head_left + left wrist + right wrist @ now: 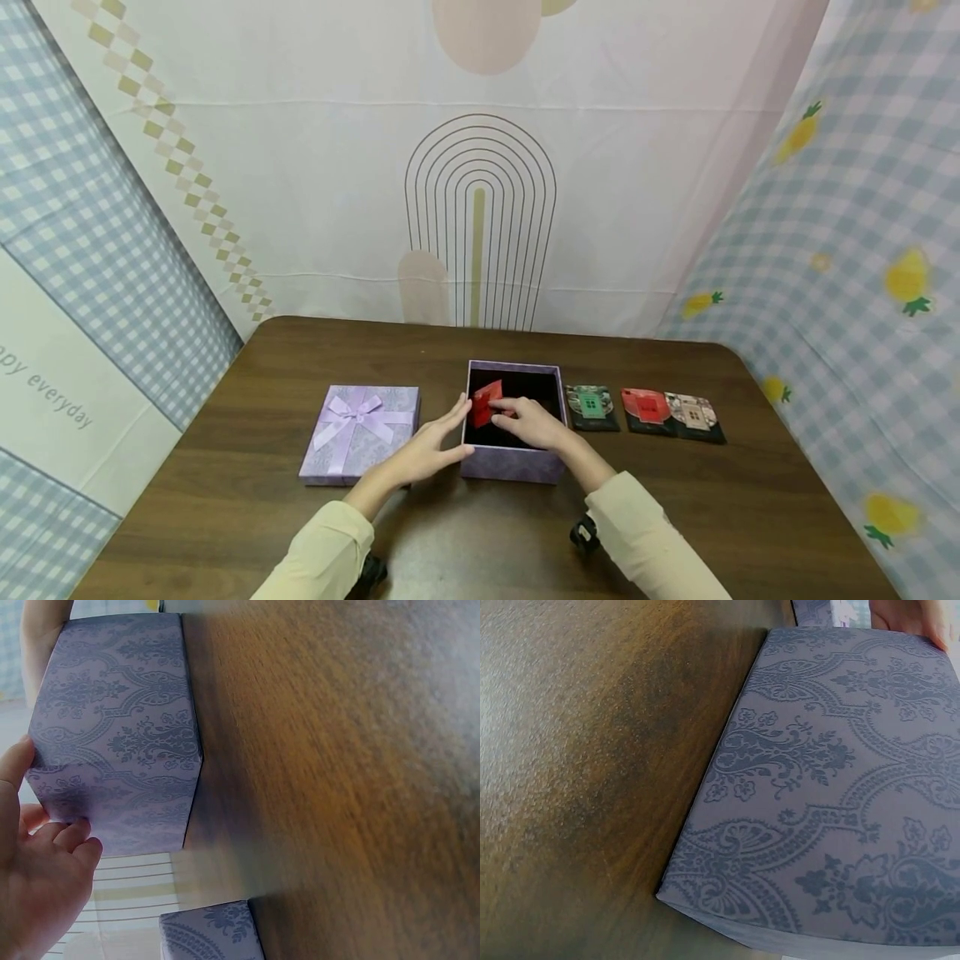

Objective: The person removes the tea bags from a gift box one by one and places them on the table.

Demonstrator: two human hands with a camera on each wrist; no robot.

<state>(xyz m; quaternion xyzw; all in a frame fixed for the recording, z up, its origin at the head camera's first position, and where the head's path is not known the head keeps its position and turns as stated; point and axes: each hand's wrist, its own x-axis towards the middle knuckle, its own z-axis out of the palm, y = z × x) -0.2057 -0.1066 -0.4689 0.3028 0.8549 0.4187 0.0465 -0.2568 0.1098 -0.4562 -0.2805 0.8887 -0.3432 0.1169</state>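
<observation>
A purple patterned gift box (513,464) with a black inside stands uncovered at the middle of the table. My right hand (534,423) reaches into it and pinches a red packet (487,403), which stands tilted near the left inner wall. My left hand (423,450) rests against the box's left side, its thumb near the front left corner. In the left wrist view that hand touches the patterned wall (112,697). The right wrist view shows mostly the box's front (840,772); my right fingers are hidden there.
Left of the box lies its lid (360,433) with a lilac ribbon bow. To the right, a green-labelled packet (592,407), a red-labelled packet (647,410) and a beige-labelled packet (696,416) lie flat on the brown table (480,533). A printed cloth (337,208) hangs behind.
</observation>
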